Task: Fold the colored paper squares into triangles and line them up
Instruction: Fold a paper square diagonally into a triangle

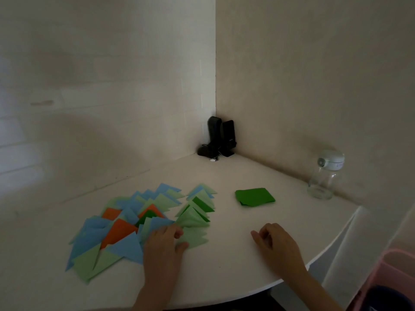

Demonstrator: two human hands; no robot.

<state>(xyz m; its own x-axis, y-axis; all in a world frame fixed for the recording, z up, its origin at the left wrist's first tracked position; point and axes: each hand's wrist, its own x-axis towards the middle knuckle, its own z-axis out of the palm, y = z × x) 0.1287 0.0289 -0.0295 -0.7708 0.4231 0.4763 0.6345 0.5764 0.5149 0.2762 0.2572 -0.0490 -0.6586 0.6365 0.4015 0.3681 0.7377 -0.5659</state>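
Note:
Several folded paper triangles in blue, light green and orange (116, 232) lie overlapping on the left of the white table (224, 265). A second row of light and dark green triangles (197, 212) runs beside them. My left hand (162, 245) rests on the near end of that row, fingers over a light green triangle (195, 237). A small stack of dark green paper squares (254, 197) sits apart to the right. My right hand (275, 243) hovers over bare table with fingers loosely curled, holding nothing.
Two black speakers (221, 136) stand in the far corner against the walls. A clear glass jar with a white lid (324, 176) stands at the right by the wall. A pink basket (390, 281) sits beyond the table's rounded right edge.

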